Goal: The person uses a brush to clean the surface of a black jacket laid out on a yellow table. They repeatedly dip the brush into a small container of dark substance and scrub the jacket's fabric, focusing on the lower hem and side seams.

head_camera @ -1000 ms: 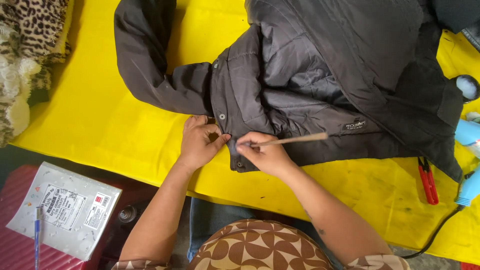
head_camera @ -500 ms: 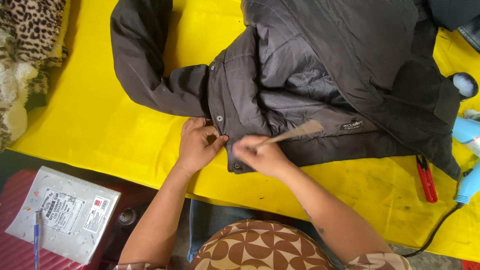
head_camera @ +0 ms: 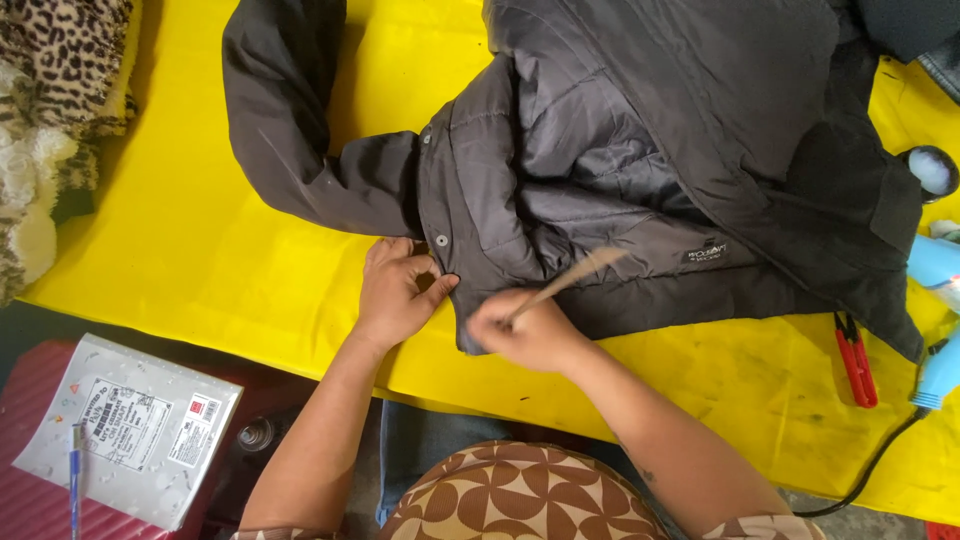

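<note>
A dark grey padded jacket (head_camera: 640, 160) lies spread on a yellow sheet (head_camera: 200, 250). My left hand (head_camera: 395, 295) presses the jacket's lower front edge flat beside a snap button. Close to its right, my right hand (head_camera: 530, 330) is closed around a thin wooden stick (head_camera: 575, 275), which slants up to the right over the fabric and looks blurred. Both hands work at the same corner of the jacket hem.
Red-handled snips (head_camera: 855, 360) lie on the sheet at the right, near a light blue tool (head_camera: 940, 330) with a black cord. A grey plastic packet (head_camera: 125, 430) and a blue pen (head_camera: 75, 480) rest on a red case at the lower left. Leopard-print fabric (head_camera: 60, 80) sits at the upper left.
My right hand has shifted slightly down and left along the hem, and the stick has swung to a steeper tilt. My left hand stays on the jacket edge.
</note>
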